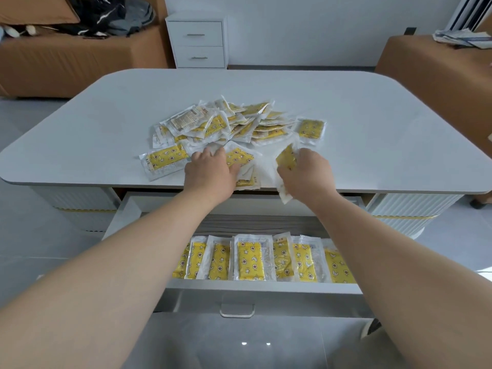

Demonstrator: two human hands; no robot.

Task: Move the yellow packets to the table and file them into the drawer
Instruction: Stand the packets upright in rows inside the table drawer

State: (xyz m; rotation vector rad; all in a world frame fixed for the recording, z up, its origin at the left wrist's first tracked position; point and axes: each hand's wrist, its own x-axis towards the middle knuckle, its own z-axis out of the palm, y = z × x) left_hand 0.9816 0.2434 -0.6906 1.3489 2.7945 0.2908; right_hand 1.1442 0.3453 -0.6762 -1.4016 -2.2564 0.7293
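Near: drawer stood pulled out under the table's near edge, handle facing the camera. Filed packets stood in a row along the drawer's front wall, yellow faces up, overlapping side by side

Mid: both forearms reached over the drawer to the table. Left hand lay palm down on the near-edge packets, fingers curled over them, thumb pinching against one. Right hand gripped a bent packet, closed round it; yellow part stuck out above the thumb, white end hung below the hand past the table edge

Further: one flat packet lay left of the left hand. Main pile sat loose and overlapping mid-table, just beyond both hands. A lone packet lay just right of the pile

Far: white two-drawer cabinet against the wall, brown sofa far left with dark clothes on it, brown seat far right
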